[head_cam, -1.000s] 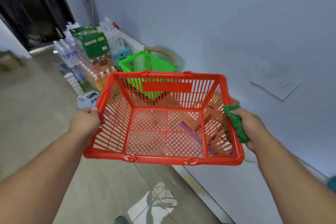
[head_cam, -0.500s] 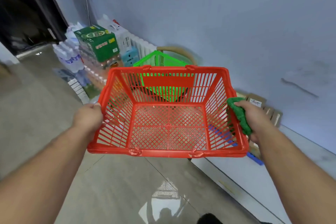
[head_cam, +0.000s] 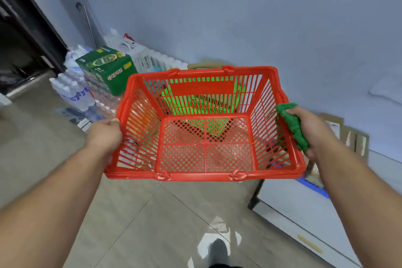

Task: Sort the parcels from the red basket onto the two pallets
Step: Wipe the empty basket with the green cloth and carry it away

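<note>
I carry the red basket [head_cam: 204, 175] in the air in front of me, and nothing lies inside it. My left hand [head_cam: 106, 135] grips its left rim. My right hand [head_cam: 309, 130] grips the right rim together with a crumpled green cloth [head_cam: 293, 125]. Through the basket's slats a green basket [head_cam: 195, 104] shows on the floor behind it. A blue pallet edge [head_cam: 313, 187] and brown cardboard parcels [head_cam: 350, 137] lie low on the right by the wall.
Against the wall at the left stand a green carton [head_cam: 108, 67], packs of water bottles [head_cam: 71, 91] and a white radiator [head_cam: 156, 61]. A dark doorway [head_cam: 19, 45] opens at far left. A white cabinet edge [head_cam: 304, 220] runs along the lower right. Tiled floor [head_cam: 152, 224] lies below.
The basket has swung left and nearer the green basket, which now shows behind its far wall. The parcels and pallet on the right came into view. Both hands keep their grip.
</note>
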`<state>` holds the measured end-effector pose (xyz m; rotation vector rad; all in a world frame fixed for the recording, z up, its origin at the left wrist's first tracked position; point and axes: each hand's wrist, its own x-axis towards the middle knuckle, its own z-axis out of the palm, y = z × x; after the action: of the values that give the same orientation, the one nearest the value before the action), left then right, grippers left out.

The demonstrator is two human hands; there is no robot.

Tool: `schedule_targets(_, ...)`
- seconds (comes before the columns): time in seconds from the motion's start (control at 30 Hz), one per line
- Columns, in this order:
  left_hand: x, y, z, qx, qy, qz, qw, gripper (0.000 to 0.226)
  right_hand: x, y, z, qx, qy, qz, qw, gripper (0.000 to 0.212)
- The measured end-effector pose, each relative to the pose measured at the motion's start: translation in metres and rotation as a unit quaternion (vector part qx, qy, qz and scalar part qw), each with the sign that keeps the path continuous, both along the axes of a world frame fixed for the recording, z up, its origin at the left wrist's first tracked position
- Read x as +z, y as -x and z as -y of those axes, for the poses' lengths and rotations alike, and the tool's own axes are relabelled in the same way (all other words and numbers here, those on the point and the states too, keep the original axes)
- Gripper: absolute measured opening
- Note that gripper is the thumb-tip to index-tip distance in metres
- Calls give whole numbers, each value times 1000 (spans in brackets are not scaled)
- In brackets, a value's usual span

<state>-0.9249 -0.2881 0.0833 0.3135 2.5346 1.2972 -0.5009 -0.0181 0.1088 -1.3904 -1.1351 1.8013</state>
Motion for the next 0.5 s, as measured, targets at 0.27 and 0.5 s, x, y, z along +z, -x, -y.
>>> schedule_targets(0.27, 33, 53, -58, -15, 15, -23, 1000, 43, 20, 53, -25, -26, -3, -31, 999, 35)
schedule_targets(0.5, 33, 116, -113, -56, 11, -37, 998, 29, 19, 101, -31, -76, -9, -36, 996, 31)
